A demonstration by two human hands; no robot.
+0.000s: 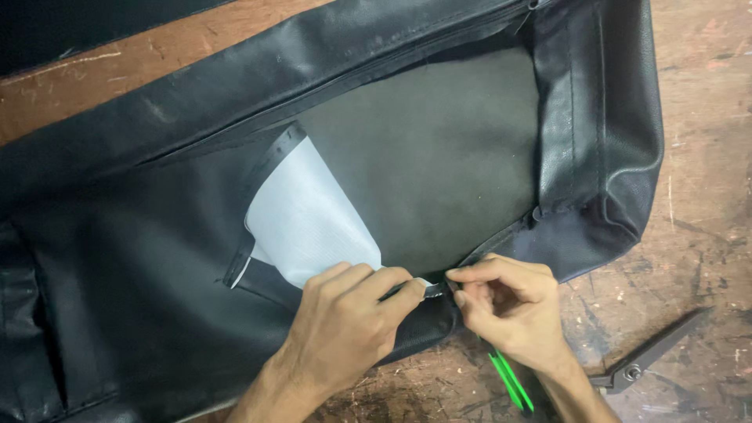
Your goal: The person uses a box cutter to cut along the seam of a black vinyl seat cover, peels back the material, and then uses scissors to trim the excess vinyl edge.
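Head view: looking straight down on a worn wooden counter (705, 157).
Cover: a black leatherette cover (439, 157) fills most of the frame, inside out, its grey lining showing at centre.
White patch: a white woven flap (309, 215) lies on the lining, left of centre.
Left hand: the left hand (345, 325), lower centre, has its grip closed, thumb and fingers pinching the cover's lower edge.
Right hand: the right hand (509, 301), just beside it, pinches the same edge, fingertips nearly meeting the left's.
Scissors: dark scissors (650, 352) lie at lower right, apart from the hands.
Green item: a thin green tool (509, 380) lies under the right wrist; its kind cannot be told.
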